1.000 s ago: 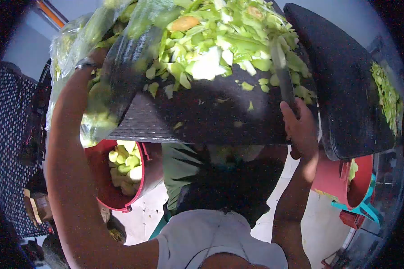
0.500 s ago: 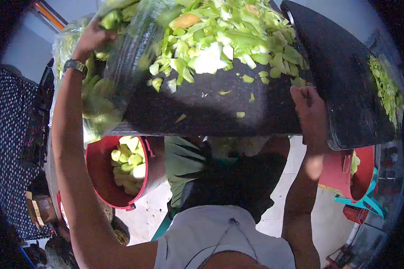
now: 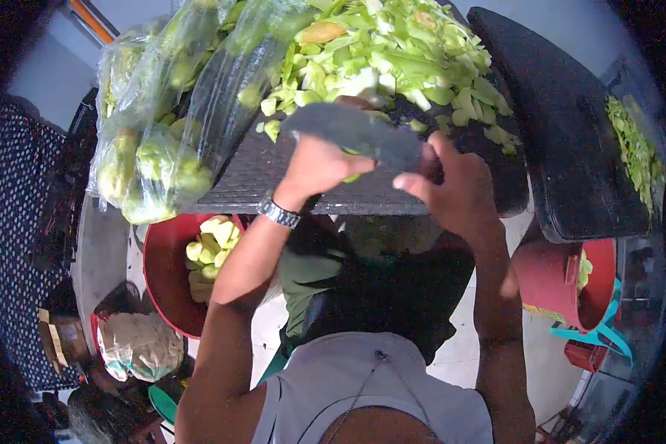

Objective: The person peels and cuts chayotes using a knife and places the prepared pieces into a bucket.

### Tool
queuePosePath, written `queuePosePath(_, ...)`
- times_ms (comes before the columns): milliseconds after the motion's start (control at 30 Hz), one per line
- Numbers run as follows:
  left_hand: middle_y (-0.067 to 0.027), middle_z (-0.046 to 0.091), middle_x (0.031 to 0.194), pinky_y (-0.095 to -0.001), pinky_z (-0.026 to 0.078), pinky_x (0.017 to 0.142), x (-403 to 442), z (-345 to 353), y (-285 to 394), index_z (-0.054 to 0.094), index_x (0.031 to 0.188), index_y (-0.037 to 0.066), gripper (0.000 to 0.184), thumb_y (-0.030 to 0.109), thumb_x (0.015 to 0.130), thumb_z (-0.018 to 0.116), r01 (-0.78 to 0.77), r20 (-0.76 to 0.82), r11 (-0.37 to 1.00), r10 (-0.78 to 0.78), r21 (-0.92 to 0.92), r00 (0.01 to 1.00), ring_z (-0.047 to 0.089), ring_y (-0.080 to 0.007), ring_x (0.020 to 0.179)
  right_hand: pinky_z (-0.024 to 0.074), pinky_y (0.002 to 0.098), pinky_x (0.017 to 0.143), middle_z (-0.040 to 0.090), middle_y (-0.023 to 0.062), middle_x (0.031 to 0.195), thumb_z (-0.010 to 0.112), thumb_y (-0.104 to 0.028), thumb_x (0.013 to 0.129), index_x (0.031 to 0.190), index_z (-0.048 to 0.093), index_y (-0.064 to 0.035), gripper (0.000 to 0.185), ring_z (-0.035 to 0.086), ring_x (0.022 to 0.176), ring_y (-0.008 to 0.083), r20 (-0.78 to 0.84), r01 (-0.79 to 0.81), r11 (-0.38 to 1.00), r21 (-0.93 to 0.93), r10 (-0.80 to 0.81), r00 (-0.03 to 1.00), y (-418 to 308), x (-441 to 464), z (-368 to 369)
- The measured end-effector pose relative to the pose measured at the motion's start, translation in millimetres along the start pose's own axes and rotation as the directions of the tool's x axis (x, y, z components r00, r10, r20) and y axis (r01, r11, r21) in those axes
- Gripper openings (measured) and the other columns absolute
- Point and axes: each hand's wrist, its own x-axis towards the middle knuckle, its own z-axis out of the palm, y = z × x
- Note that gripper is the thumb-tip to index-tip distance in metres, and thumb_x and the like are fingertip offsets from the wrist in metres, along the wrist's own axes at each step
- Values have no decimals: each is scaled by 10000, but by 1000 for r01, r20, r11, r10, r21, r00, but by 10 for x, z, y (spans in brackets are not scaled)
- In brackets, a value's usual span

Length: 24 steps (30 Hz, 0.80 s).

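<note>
My left hand, with a metal watch at the wrist, is closed around a green vegetable, mostly hidden by the fingers and a blade. In my right hand is a knife; its broad grey blade points left across the vegetable and is blurred. Both hands are over the near part of a dark board. Just beyond them lies a heap of pale green peelings and slices. To the left, a clear plastic bag holds several whole green vegetables.
A red bucket with peeled pale green pieces stands below left. Another red bucket is below right, beside a turquoise strap-like thing. A black chair-like panel rises at right. A sack sits on the floor at left.
My left hand has come from the plastic bag to the board's middle with a green vegetable. My right hand has moved left from the board's right edge, and the knife now shows in it.
</note>
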Motion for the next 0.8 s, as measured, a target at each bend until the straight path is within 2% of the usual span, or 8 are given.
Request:
queuePosePath(33,-119,705,1097,-338,531,872,-39,60,-23,664,1167,13,556,147,667,864,-30,-14,999,30,26,999,682,-240,982,480,426,572,572,79,603,825,-482,755,902,534,-52,540,627,555,314,5,30,999,-21,-29,1000,-36,1,20)
queuePosePath(167,-120,693,1121,-360,536,874,-86,204,-162,658,1180,17,504,187,739,832,0,-54,978,-11,-208,998,687,-239,989,481,409,537,569,66,586,850,-471,741,871,499,-55,560,613,517,294,13,112,992,-56,-111,994,-59,-15,132)
queuePosePath(267,-98,646,1189,-340,510,939,-93,162,-156,606,1213,30,409,153,844,730,20,57,954,-4,-298,998,626,-202,1063,474,396,505,563,51,571,860,-457,739,857,482,-57,563,602,491,271,-27,179,983,-46,-180,983,-71,19,159)
queuePosePath(367,-120,700,1045,-353,537,814,-65,275,-268,662,1151,42,388,210,818,768,-80,-93,953,55,-293,994,693,-250,928,468,389,487,556,41,563,869,-458,729,855,477,-60,572,597,479,259,8,173,984,-39,-173,985,-79,61,149)
queuePosePath(433,-116,700,1016,-356,538,787,-22,262,-239,669,1141,52,345,214,845,743,-76,-78,952,56,-295,995,693,-254,899,468,387,485,553,39,560,874,-462,720,850,477,-64,577,597,479,255,36,164,986,-29,-163,986,-105,82,173)
queuePosePath(567,-117,700,982,-366,542,754,-39,222,-105,684,1103,58,291,220,866,728,55,-48,920,-79,-388,996,695,-254,870,469,377,483,554,34,562,878,-472,707,840,480,-73,579,600,479,248,-36,231,970,-81,-234,972,-136,103,176)
queuePosePath(767,-125,710,1010,-382,541,767,-169,243,-12,689,1105,50,313,242,862,742,-38,-158,984,9,-177,987,698,-252,906,480,389,500,576,31,581,856,-516,713,840,508,-78,573,610,494,249,0,245,951,-190,-249,968,-113,164,137)
queuePosePath(800,-123,713,1017,-376,540,785,-173,194,38,689,1107,47,335,234,839,761,-61,-95,993,71,104,993,697,-247,913,483,392,516,586,45,599,845,-521,725,851,523,-74,564,619,518,250,32,247,949,-196,-246,969,-109,186,100)
